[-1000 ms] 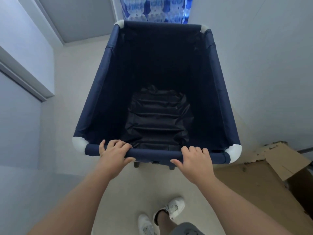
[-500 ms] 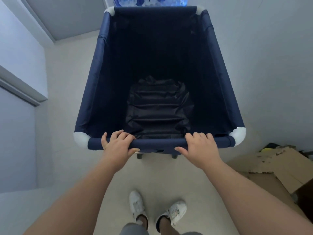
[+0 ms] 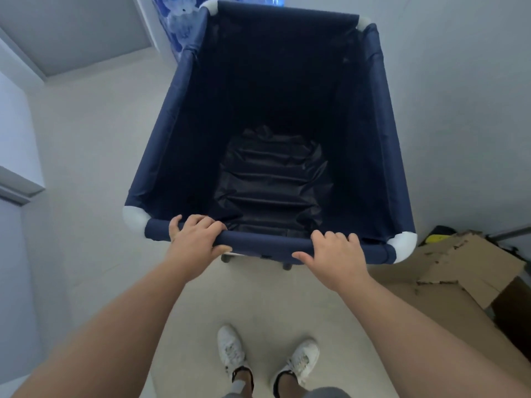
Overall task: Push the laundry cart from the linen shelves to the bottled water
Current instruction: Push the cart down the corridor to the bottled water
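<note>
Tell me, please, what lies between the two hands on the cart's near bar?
In the head view, only a bare stretch of the navy bar separates the left hand from the right hand; both grip the cart.

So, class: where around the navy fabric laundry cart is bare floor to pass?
Bare pale floor lies left of the navy fabric laundry cart. Right is crowded: flattened brown cardboard lies beside the right hand; the left hand side is free.
</note>
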The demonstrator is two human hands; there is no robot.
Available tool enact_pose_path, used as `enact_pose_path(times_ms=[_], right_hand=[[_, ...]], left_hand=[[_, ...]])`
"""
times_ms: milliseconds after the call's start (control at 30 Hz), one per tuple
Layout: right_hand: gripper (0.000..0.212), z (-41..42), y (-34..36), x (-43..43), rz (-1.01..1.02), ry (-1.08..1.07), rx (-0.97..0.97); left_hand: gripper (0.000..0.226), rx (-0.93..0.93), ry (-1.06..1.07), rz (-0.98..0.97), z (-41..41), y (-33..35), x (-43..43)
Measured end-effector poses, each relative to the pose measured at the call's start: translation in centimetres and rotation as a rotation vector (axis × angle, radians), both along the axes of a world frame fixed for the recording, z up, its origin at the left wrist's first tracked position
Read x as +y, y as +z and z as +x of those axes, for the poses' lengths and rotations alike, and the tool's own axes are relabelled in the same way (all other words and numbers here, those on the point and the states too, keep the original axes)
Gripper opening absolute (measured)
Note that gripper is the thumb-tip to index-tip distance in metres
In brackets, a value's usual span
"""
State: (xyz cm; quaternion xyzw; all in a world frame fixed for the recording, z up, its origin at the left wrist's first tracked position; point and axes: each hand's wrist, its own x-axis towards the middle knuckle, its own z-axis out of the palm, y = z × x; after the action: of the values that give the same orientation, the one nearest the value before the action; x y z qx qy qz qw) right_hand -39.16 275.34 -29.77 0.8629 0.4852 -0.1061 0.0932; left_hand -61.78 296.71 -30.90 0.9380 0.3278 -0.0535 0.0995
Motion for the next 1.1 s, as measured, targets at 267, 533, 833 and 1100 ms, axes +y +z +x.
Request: enact_pose_path(times_ms=[267,533,833,1100], right_hand=[[0.059,4.3,0.5,0.6,-0.04,-0.053,0.021],[0.06,3.4,0.5,2.1,-0.071,-0.074,0.048],[0.056,5.3,0.4,3.0,-0.059,-0.132,0.002],[0.059,10.5,0.3,3.8,-0.067,-0.144,-0.005]], left_hand=[[0.029,-0.03,-0.008,0.011,4.1,0.0,-0.4],[0.03,0.001,-0.057,-0.003,4.1,0.1,2.7],[0.03,-0.002,-0.085,-0.036,7.2,-0.1,4.2],[0.031,0.014,-0.064,-0.044,12.0,-0.2,4.4]])
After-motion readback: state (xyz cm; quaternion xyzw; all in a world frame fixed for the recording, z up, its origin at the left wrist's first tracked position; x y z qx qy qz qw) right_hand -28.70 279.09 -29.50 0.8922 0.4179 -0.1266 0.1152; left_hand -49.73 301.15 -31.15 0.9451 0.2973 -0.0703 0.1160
